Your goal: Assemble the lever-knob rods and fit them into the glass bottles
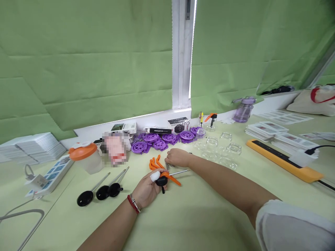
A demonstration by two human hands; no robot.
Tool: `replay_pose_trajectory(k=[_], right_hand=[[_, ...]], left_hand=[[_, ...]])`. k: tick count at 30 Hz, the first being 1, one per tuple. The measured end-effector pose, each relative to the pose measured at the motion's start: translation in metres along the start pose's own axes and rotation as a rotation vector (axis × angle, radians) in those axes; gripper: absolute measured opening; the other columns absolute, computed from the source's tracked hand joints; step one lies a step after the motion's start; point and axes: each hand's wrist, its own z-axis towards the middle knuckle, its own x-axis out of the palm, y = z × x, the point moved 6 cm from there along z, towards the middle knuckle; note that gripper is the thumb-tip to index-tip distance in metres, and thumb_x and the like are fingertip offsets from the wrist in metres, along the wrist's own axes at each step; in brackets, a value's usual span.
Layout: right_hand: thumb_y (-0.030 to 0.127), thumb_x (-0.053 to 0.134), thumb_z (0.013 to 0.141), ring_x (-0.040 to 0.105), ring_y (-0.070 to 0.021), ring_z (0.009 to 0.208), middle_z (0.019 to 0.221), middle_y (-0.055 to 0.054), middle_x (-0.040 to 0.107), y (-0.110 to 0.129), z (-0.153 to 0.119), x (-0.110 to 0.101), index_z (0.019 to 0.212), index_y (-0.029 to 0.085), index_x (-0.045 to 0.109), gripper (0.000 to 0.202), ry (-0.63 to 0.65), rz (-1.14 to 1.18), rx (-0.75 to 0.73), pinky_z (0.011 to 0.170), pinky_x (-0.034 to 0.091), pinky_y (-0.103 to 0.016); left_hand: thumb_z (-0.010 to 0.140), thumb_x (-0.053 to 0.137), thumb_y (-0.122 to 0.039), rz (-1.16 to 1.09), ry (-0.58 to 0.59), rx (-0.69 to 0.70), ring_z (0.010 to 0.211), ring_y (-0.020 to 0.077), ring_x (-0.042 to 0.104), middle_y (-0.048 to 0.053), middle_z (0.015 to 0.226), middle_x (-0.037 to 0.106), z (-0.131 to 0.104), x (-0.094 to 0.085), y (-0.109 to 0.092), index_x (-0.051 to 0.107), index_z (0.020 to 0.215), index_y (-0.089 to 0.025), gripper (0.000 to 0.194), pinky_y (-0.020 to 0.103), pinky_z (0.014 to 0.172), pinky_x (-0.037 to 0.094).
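Orange and black plastic meet in the left hand (146, 190), low centre of the frame: its fingers are closed around a black knob (161, 181), with an orange lever (175, 180) slanting down to the right and a metal rod (179, 172) pointing right. White wrapping covers one fingertip, and red and silvery bands circle the wrist. Just above and to the right, at the centre, the right hand (179, 157) reaches down with bent fingers to some small metal pieces (168, 166); whether it grips one, I cannot tell. Loose orange levers (153, 164) lie between the two hands, to the left of the metal pieces.

Behind them, purple discs (169, 138) are heaped across the middle of the frame, with a printed box (179, 126) at their back. Clear glass pieces (233, 149) stand right of centre. At lower left, three black lids (85, 198) rest on the pale green table (193, 223), their rods pointing up and right. A cup (91, 164) with an orange top stands at mid left, near a white power strip (56, 176). Toward the right edge are an orange strip (277, 158), stacked cards (264, 130) and a purple bottle (244, 111).
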Motion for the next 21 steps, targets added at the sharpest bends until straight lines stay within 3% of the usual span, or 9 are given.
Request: replay_pose_trajectory(k=[6, 9, 13, 17, 19, 21], right_hand=[[0.008, 0.045, 0.085, 0.057, -0.0199, 0.076, 0.075, -0.009, 0.066, -0.004, -0.003, -0.006, 0.088, 0.012, 0.058, 0.013, 0.003, 0.038, 0.030, 0.068, 0.036, -0.030], [0.004, 0.045, 0.082, 0.057, -0.0195, 0.079, 0.083, -0.009, 0.065, -0.015, -0.010, -0.017, 0.095, 0.013, 0.058, 0.020, -0.046, 0.110, 0.140, 0.069, 0.037, -0.030], [0.005, 0.046, 0.077, 0.056, -0.0176, 0.081, 0.094, -0.006, 0.064, -0.034, -0.029, -0.048, 0.111, 0.019, 0.055, 0.038, -0.311, 0.390, 0.410, 0.066, 0.038, -0.027], [0.009, 0.047, 0.075, 0.051, -0.0121, 0.067, 0.080, 0.001, 0.057, -0.036, -0.049, -0.076, 0.117, 0.022, 0.047, 0.044, -0.631, 0.835, 0.562, 0.063, 0.039, -0.024], [0.011, 0.049, 0.073, 0.049, -0.0108, 0.063, 0.074, 0.003, 0.053, -0.030, -0.052, -0.082, 0.115, 0.023, 0.046, 0.044, -0.734, 1.049, 0.603, 0.060, 0.039, -0.023], [0.012, 0.048, 0.072, 0.048, -0.0098, 0.058, 0.070, 0.004, 0.050, -0.021, -0.049, -0.079, 0.110, 0.022, 0.047, 0.040, -0.745, 1.269, 0.645, 0.055, 0.038, -0.021]], left_hand=[[0.086, 0.049, -0.029, 0.005, 0.003, -0.007, 0.067, 0.0154, 0.052, 0.008, 0.080, 0.058, 0.000, 0.000, 0.000, 0.064, 0.101, -0.012, 0.026, 0.032, 0.067, 0.040], [0.086, 0.050, -0.030, 0.017, 0.009, -0.005, 0.066, 0.0154, 0.053, 0.008, 0.081, 0.058, 0.000, 0.000, 0.000, 0.064, 0.102, -0.012, 0.028, 0.032, 0.067, 0.040], [0.085, 0.053, -0.032, 0.027, 0.012, -0.002, 0.066, 0.0155, 0.053, 0.008, 0.082, 0.058, -0.001, 0.001, 0.001, 0.063, 0.106, -0.012, 0.030, 0.033, 0.068, 0.040], [0.084, 0.054, -0.032, 0.024, 0.002, -0.002, 0.067, 0.0159, 0.054, 0.009, 0.081, 0.058, -0.001, 0.002, 0.002, 0.063, 0.108, -0.012, 0.032, 0.033, 0.069, 0.039], [0.085, 0.054, -0.031, 0.016, 0.007, 0.001, 0.068, 0.0160, 0.054, 0.008, 0.081, 0.059, -0.001, 0.003, 0.002, 0.064, 0.107, -0.012, 0.031, 0.033, 0.070, 0.040], [0.085, 0.054, -0.032, 0.008, 0.007, 0.003, 0.069, 0.0162, 0.055, 0.008, 0.081, 0.059, -0.001, 0.003, 0.003, 0.064, 0.106, -0.012, 0.030, 0.033, 0.072, 0.040]])
